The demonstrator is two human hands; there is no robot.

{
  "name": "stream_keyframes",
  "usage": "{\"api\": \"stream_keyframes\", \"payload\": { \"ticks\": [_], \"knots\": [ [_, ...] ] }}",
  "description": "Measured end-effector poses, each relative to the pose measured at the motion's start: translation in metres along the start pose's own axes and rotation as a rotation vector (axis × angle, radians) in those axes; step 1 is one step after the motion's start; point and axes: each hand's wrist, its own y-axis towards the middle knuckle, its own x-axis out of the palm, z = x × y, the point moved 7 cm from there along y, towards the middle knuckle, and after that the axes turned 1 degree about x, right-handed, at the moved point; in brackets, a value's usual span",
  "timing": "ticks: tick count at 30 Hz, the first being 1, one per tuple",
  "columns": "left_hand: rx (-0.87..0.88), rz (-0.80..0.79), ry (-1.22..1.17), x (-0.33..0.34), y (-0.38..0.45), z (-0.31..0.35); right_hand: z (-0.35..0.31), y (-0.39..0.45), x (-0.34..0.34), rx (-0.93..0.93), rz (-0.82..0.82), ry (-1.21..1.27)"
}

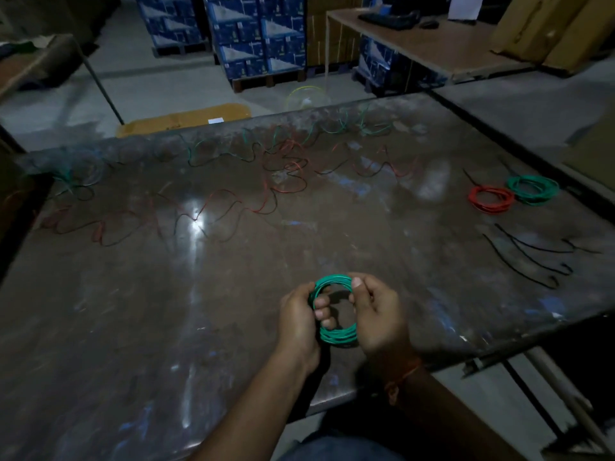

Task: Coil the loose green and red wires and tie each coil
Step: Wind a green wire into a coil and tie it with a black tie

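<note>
Green coil (334, 334) sits above the near edge of the bench (199, 311), your left hand (299, 314) and right hand (379, 314) both gripping its rim — keeping the loops stacked until you tie them.

Hidden, cropped and indistinct regions of the head view.
The left hand (301, 314) and right hand (377, 319) cover the two sides of the green coil (334, 309) they grip; any tie on it cannot be told. The table (233, 327) is cut off at the left and bottom edges. The loose wires (233, 201) at the dim far side blur together, ends untraceable. The black ties (532, 257) are too thin to count surely.
</note>
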Motion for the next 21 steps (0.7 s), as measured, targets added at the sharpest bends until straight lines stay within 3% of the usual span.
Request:
{"api": "stream_keyframes", "payload": {
  "ticks": [3,5,10,17,21],
  "knots": [
    [0.101,0.091,0.176,0.030,0.009,-0.012,0.005,0.018,-0.030,-0.057,0.135,-0.131],
    [0.290,0.178,0.325,0.051,0.015,-0.015,0.000,0.032,-0.052,-0.100,0.200,-0.171],
    [0.637,0.274,0.567,0.103,0.047,-0.038,0.018,0.087,-0.098,-0.163,0.092,-0.263],
    [0.672,0.363,0.738,0.147,0.094,-0.077,0.052,0.146,-0.146,-0.097,-0.042,-0.257],
    [0.574,0.360,0.489,0.164,0.109,-0.104,0.050,0.165,-0.164,-0.160,0.019,-0.306]
  ]
}}
